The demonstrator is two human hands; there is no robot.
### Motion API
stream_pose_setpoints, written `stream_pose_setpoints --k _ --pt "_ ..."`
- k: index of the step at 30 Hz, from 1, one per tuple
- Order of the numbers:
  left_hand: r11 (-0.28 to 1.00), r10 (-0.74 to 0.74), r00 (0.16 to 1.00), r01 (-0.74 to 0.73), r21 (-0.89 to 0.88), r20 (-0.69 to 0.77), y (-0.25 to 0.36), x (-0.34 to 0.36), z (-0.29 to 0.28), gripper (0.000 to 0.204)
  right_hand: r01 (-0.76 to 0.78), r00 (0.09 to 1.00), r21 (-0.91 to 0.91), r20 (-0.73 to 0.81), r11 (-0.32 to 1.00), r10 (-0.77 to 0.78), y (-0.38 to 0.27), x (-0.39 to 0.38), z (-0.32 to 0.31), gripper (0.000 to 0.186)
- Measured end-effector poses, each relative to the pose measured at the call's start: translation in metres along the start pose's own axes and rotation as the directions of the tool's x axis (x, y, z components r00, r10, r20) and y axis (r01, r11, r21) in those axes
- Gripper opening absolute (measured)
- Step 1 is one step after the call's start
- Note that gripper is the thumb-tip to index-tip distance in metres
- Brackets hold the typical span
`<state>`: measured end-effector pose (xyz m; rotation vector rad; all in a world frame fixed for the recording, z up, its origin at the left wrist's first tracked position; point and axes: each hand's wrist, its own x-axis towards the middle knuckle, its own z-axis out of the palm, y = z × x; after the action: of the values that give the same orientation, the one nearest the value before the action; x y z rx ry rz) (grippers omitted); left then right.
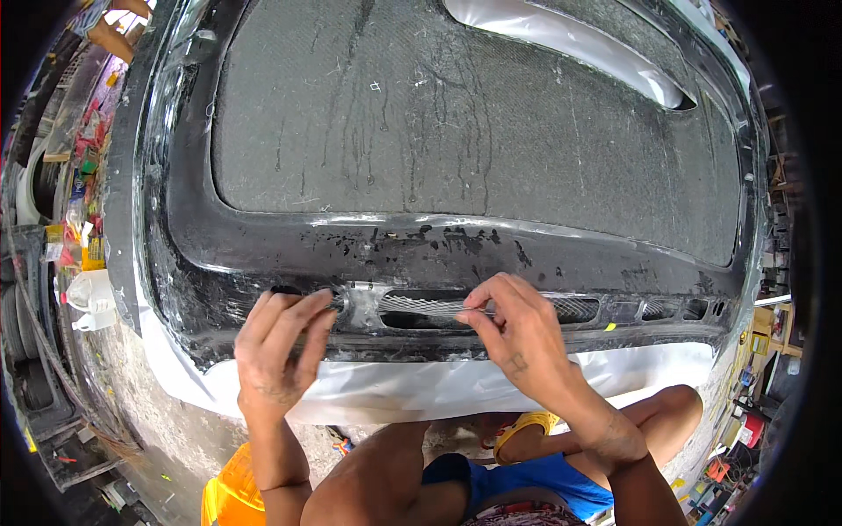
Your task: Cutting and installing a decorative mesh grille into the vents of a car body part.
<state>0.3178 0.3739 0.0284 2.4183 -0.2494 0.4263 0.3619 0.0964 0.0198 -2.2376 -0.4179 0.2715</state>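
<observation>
A large black moulded panel (pixel 421 250), shaped like a vehicle bonnet, lies before me with its rough grey woven middle facing up. Along its near edge runs a row of slots, and silvery wire mesh (pixel 574 309) shows in the long one. Over that slot my right hand (pixel 517 329) has thumb and forefinger pinched together; a thin pale sliver shows at the tips, too small to name. My left hand (pixel 279 346) hovers at the slot's left side, fingers bent, with a gap between thumb and forefinger. Its fingers partly hide a smaller meshed opening.
White sheeting (pixel 421 386) hangs below the panel's near edge, and a yellow scrap (pixel 610 327) sticks beside the slot. An orange-yellow bag-like item (pixel 235 491) is at lower left. Cluttered shelves and containers line both sides. Another person's arm (pixel 112 39) shows at upper left.
</observation>
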Motion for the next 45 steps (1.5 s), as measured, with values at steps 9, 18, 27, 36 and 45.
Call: stream_pose_setpoints --k 9,18,27,36,45 --pt "0.983 0.185 0.953 -0.176 -0.059 0.24 0.023 0.022 0.047 0.033 0.044 0.997 -0.134 -0.058 0.99 -0.052 0.006 -0.007 0.016 0.008" --pt "0.968 0.244 0.916 -0.25 -0.02 0.319 0.025 0.025 0.068 0.02 0.0 0.982 0.068 -0.188 0.998 0.013 0.018 -0.027 -0.012 0.022" --pt "0.965 0.25 0.889 -0.261 -0.025 0.383 0.034 0.032 0.08 0.014 -0.5 0.862 0.508 0.217 0.701 0.458 0.051 -0.056 -0.066 0.029" --pt "0.976 0.213 0.874 -0.209 -0.058 0.437 0.057 0.044 0.095 0.018 -0.61 0.775 0.405 0.481 0.681 0.409 0.059 -0.044 -0.086 0.047" --pt "0.971 0.232 0.858 -0.23 -0.059 0.458 0.061 0.049 0.107 0.02 -0.207 0.904 0.12 0.402 0.971 0.143 0.064 -0.047 -0.077 0.06"
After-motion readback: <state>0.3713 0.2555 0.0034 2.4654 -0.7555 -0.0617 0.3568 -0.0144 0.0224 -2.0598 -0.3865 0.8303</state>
